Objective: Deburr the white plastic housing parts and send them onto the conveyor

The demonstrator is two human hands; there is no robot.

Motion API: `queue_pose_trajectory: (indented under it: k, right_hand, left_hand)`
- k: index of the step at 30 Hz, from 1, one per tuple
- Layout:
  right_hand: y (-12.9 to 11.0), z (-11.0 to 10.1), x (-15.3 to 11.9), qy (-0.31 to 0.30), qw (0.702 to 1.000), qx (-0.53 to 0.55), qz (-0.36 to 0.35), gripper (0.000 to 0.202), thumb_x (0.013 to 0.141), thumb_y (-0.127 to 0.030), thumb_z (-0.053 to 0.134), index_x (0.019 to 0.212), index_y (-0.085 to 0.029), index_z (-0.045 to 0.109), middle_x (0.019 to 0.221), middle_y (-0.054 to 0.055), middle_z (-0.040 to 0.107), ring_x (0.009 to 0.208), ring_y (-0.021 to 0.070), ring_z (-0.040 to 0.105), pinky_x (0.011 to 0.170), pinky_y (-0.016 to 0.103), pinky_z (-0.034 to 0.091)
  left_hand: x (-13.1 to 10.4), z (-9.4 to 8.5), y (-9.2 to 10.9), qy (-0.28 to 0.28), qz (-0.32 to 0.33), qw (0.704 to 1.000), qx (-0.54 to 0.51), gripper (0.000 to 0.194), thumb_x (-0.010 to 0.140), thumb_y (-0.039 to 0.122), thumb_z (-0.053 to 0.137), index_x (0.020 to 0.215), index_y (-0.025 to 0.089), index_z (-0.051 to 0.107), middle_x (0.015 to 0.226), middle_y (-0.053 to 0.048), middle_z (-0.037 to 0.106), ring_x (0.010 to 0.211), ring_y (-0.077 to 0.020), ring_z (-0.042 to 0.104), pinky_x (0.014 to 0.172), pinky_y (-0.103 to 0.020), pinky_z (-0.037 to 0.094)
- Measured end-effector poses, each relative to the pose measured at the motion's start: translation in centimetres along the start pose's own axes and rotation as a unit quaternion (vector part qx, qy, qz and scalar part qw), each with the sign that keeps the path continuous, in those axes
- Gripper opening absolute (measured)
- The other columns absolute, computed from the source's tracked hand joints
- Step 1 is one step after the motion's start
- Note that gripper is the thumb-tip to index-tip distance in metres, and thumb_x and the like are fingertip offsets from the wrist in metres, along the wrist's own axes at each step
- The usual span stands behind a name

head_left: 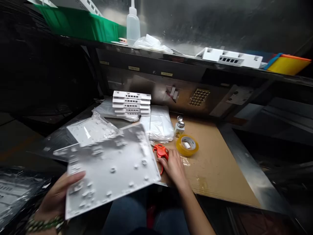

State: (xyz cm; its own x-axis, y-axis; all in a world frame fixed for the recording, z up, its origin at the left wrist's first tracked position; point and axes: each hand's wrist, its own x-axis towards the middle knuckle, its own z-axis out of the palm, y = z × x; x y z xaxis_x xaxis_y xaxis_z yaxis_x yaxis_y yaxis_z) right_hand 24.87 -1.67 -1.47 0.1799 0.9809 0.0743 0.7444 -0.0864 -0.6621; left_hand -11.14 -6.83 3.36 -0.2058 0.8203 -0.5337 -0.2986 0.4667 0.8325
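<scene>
I have the white panel tilted between seven and eight o'clock of my view, seemingly raised over the near edge of the table; it looks like thin moulded plastic, so I judge it light and fairly stiff, a little slick on its flat parts, its small raised posts the likeliest to snap; I would take it by the rim or a bare patch. My left hand is the grip closed on it at the panel's eight o'clock, thumb across the studded face, other fingers hidden beneath; at three o'clock my right hand touches the orange-handled tool, but I cannot tell whether that grip is wrapped round it. The tape roll lies just beyond, towards three; a stack of white parts stands at one, a plastic-covered part at ten to eleven, partly behind the panel; blur softens the posts, and the tool's working end is hard to make out.
</scene>
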Motion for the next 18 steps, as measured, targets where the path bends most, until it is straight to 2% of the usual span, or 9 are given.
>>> queue_pose_trajectory:
  k: [3,5,7,9,11,13,15,16,18]
  right_hand:
    - [1.6,-1.8,-1.6,0.026,0.996,0.086,-0.01,0.049,0.098,-0.052,0.052,0.128,-0.016,0.067,0.133,0.018,0.067,0.131,0.0335,0.058,0.114,0.051,0.043]
    - [2.9,-3.2,-3.5,0.012,0.965,0.259,0.035,0.059,0.103,-0.062,0.039,0.124,-0.017,0.07,0.124,0.015,0.073,0.129,0.0306,0.062,0.11,0.048,0.049]
    - [4.2,-4.3,-5.8,-0.021,0.879,0.465,0.106,0.072,0.099,-0.075,0.038,0.117,-0.016,0.074,0.11,0.015,0.078,0.123,0.0318,0.067,0.104,0.048,0.054]
    - [5.5,-5.2,-8.2,-0.038,0.793,0.586,0.163,0.072,0.09,-0.08,0.052,0.112,-0.016,0.076,0.103,0.015,0.08,0.117,0.0336,0.071,0.101,0.049,0.056]
    - [7.1,-6.0,-10.1,-0.01,0.75,0.627,0.209,0.062,0.083,-0.072,0.071,0.111,-0.016,0.076,0.104,0.015,0.08,0.112,0.0343,0.074,0.1,0.05,0.057]
    - [8.6,-7.1,-11.3,0.043,0.726,0.635,0.26,0.057,0.077,-0.06,0.084,0.112,-0.016,0.076,0.105,0.015,0.081,0.109,0.0351,0.075,0.1,0.051,0.057]
    - [10.1,-8.3,-11.9,0.12,0.705,0.633,0.295,0.059,0.075,-0.056,0.086,0.116,-0.016,0.074,0.107,0.015,0.081,0.108,0.0354,0.076,0.102,0.052,0.057]
    - [10.6,-8.9,-12.1,0.161,0.697,0.631,0.301,0.062,0.076,-0.057,0.085,0.121,-0.016,0.073,0.109,0.014,0.08,0.11,0.0349,0.075,0.103,0.052,0.057]
    - [11.3,-10.0,-12.1,0.234,0.686,0.623,0.294,0.065,0.081,-0.056,0.082,0.132,-0.018,0.068,0.117,0.012,0.079,0.114,0.0326,0.074,0.107,0.051,0.055]
  left_hand:
    - [0.5,6.2,1.8,-0.105,-0.011,0.994,0.042,0.077,0.052,0.034,0.092,0.126,0.027,0.071,0.097,-0.003,0.083,0.094,-0.0368,0.078,0.067,-0.034,0.066]
    - [0.9,9.9,2.6,-0.192,-0.022,0.978,0.083,0.065,0.054,0.033,0.093,0.115,0.022,0.074,0.093,-0.005,0.082,0.089,-0.0329,0.079,0.068,-0.032,0.064]
    - [1.6,13.0,2.6,-0.299,-0.034,0.944,0.135,0.054,0.061,0.038,0.092,0.109,0.021,0.075,0.094,-0.006,0.081,0.087,-0.0292,0.078,0.072,-0.032,0.063]
    - [2.6,15.7,2.1,-0.396,-0.04,0.898,0.187,0.048,0.067,0.044,0.091,0.106,0.02,0.075,0.097,-0.007,0.08,0.089,-0.0274,0.077,0.076,-0.033,0.062]
    - [3.7,18.2,1.3,-0.455,0.008,0.856,0.247,0.045,0.074,0.05,0.086,0.104,0.019,0.074,0.097,-0.009,0.079,0.089,-0.0265,0.076,0.077,-0.034,0.061]
    - [5.1,20.5,0.5,-0.434,0.163,0.817,0.343,0.04,0.087,0.056,0.071,0.104,0.019,0.072,0.094,-0.008,0.077,0.084,-0.0248,0.074,0.076,-0.036,0.061]
    - [6.7,22.4,0.0,-0.35,0.339,0.76,0.429,0.037,0.098,0.054,0.054,0.105,0.02,0.068,0.094,-0.009,0.074,0.085,-0.0255,0.072,0.079,-0.041,0.06]
    - [7.5,23.2,-0.1,-0.302,0.399,0.736,0.456,0.034,0.099,0.05,0.052,0.105,0.02,0.066,0.097,-0.01,0.072,0.091,-0.0281,0.07,0.084,-0.045,0.059]
    - [9.2,24.6,-0.3,-0.239,0.448,0.714,0.482,0.024,0.095,0.04,0.06,0.105,0.019,0.063,0.11,-0.016,0.069,0.11,-0.0365,0.063,0.097,-0.055,0.051]
